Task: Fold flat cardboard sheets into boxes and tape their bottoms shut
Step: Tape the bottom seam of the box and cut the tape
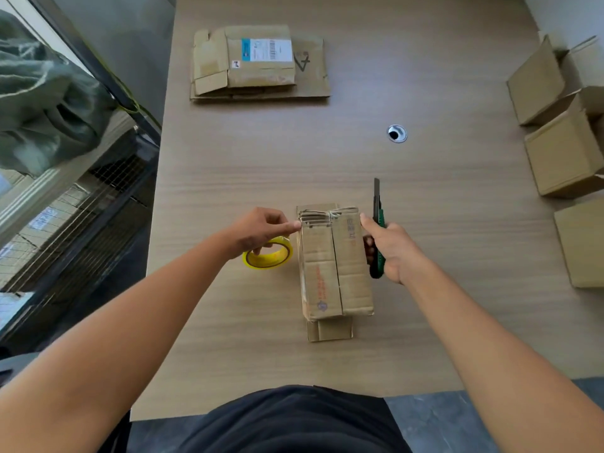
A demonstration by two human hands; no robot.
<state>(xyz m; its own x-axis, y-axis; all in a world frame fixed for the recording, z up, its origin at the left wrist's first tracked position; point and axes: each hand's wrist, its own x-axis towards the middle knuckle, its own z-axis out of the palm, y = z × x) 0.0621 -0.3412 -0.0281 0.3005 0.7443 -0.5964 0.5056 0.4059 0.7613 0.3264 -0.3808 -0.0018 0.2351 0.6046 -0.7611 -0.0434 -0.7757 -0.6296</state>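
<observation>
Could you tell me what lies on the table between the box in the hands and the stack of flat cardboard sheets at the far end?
Nothing: in the head view, bare wood-grain tabletop separates the brown cardboard box from the stack of flattened cardboard sheets.

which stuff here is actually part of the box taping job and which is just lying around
Part of the job:
- box between the hands
- yellow tape roll, in the left hand
- green knife, in the right hand
- flat cardboard stack
- finished boxes at the right edge

Just lying about:
- table's cable hole
- grey-green bag beyond the left edge
</observation>
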